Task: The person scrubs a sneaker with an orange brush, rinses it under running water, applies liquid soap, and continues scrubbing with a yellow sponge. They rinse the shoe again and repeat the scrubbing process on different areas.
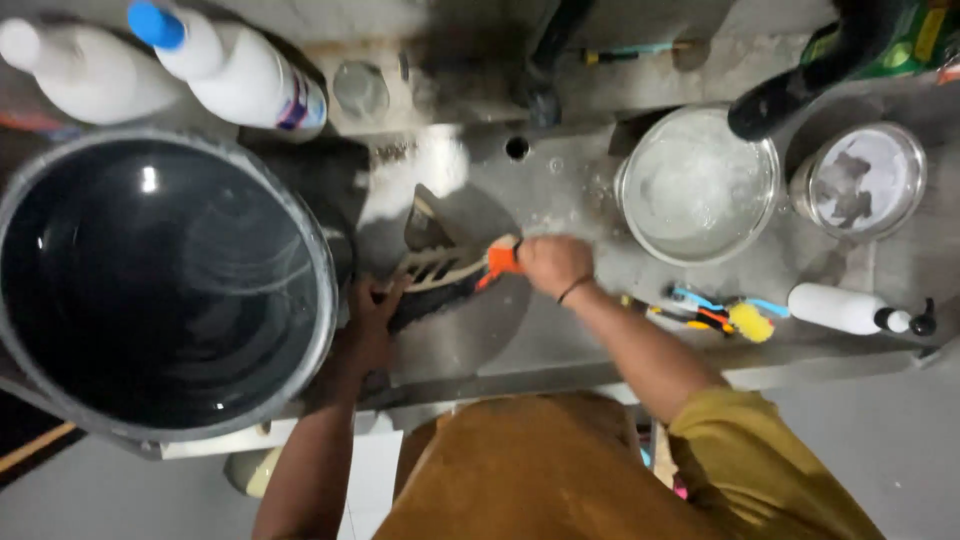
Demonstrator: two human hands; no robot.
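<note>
A dark shoe (440,275) with pale stripes lies on its side on the wet metal counter (560,330). My left hand (368,320) grips its near end and holds it against the counter. My right hand (553,264) is closed on an orange-handled brush (500,259), whose head presses on the shoe's side. White foam (420,170) spreads on the counter just behind the shoe.
A large dark bucket (318,300) of water fills the left. Two white bottles (240,70) stand behind it. To the right are a steel bowl (625,200) of soapy water, a smaller steel container (905,200), loose brushes (720,315) and a white pump bottle (840,308).
</note>
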